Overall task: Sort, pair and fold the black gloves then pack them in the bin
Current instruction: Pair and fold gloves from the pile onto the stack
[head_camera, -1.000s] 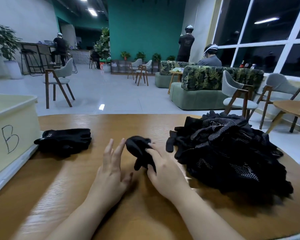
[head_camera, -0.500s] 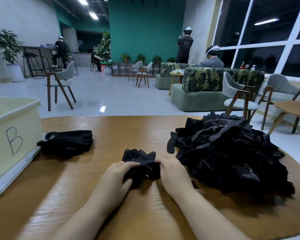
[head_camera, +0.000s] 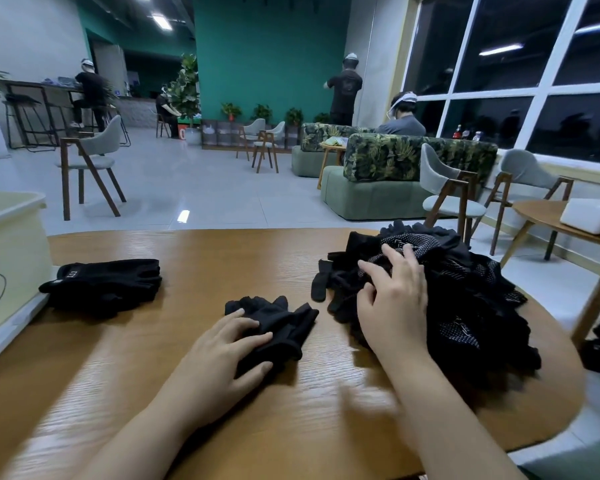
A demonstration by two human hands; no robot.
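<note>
A loose black glove [head_camera: 278, 323] lies flat on the wooden table [head_camera: 222, 258] in front of me. My left hand [head_camera: 219, 355] rests on its near part with the fingers laid over the fabric. A big pile of black gloves [head_camera: 465, 299], some with white dots, covers the table's right side. My right hand [head_camera: 395, 299] lies on the pile's left flank, fingers spread among the gloves. A folded pair of gloves [head_camera: 104, 282] sits at the left, beside the cream bin [head_camera: 11, 258] marked "B".
The bin stands at the table's left edge on a white lid. Beyond the far edge are chairs [head_camera: 90, 164], a green sofa [head_camera: 388, 178] and several people. A small side table [head_camera: 568, 226] with a white box stands at the right.
Both hands were bunched on the glove; it now lies flattened. My right hand has left it and moved right onto the pile. My left hand stays on the glove.
</note>
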